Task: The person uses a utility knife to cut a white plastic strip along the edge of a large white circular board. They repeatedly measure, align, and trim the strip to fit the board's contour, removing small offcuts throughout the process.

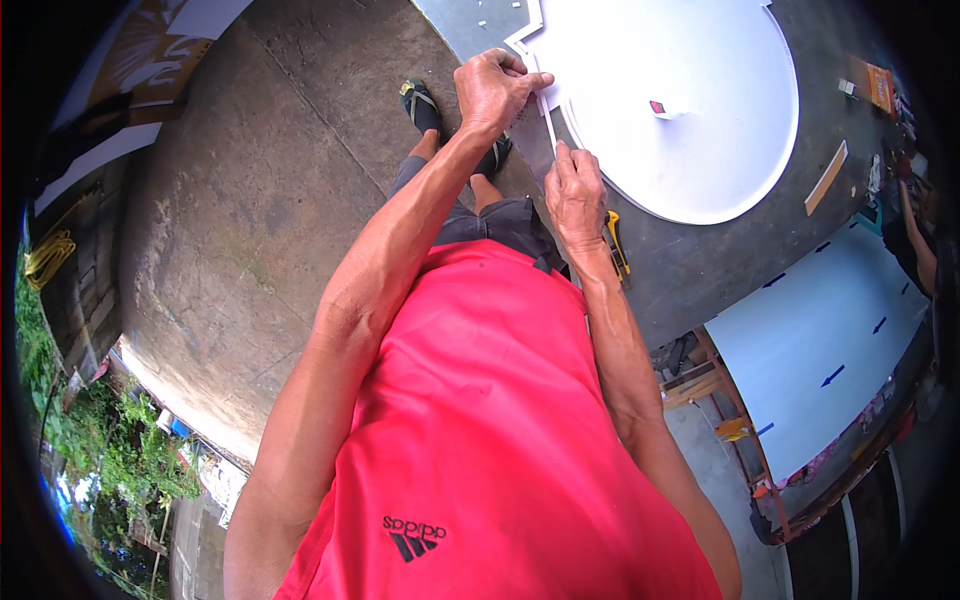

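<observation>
A thin white strip (549,125) runs between my two hands. The fingertips and thumb of my left hand (494,92) are pinched at its upper end, beside the white zigzag edging (526,35). My right hand (577,198) is closed around the lower end, its fingers partly hidden under the knuckles. Just right of the strip lies a large round white panel (700,165) with a raised rim, on a grey work surface. On the panel rests a small red and white piece (657,107). Close to my right wrist is a yellow utility knife (617,250).
A narrow wooden strip (826,179) and an orange package (880,88) lie on the grey surface (690,265) to the right. Beyond is a pale blue sheet (810,345) with dark blue arrows on a frame. Another person's arm (917,225) shows at the right rim.
</observation>
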### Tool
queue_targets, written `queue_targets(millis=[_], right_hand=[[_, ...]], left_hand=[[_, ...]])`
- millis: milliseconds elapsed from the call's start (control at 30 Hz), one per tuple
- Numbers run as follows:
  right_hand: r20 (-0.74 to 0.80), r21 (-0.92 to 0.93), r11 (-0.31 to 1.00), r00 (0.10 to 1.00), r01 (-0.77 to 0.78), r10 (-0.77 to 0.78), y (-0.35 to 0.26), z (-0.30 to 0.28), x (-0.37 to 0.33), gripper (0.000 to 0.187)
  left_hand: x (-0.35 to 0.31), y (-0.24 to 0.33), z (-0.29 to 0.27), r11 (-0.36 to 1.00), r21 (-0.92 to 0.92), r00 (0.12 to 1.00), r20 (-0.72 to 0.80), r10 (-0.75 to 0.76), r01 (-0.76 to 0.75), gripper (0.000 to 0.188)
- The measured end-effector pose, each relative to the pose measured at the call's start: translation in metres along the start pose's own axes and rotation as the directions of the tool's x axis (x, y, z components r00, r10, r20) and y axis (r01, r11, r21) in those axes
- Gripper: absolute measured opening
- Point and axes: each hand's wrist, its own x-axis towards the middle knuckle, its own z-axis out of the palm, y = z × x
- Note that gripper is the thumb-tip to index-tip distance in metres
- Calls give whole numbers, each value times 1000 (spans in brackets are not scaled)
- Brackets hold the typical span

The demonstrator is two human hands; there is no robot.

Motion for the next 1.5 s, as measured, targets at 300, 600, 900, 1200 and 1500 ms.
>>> queue_targets(millis=[300,600,900,1200,1500], right_hand=[[20,19,1000,1000,21,-22,5,1,1,33],[-25,47,998,999,37,-36,6,2,1,33],[-26,46,997,998,58,-57,10,5,-2,34],[-16,55,997,998,61,-60,11,5,-1,34],[21,67,998,1000,9,-11,10,5,-2,31]], left_hand=[[3,-4,-3,999,-54,999,48,6,-4,27],[-1,3,-10,999,-42,996,79,38,-35,25],[-2,2,-10,997,-71,996,74,43,-38,25],[-2,7,-10,995,-104,996,83,17,-8,24],[-2,3,-7,993,-116,998,58,6,0,25]])
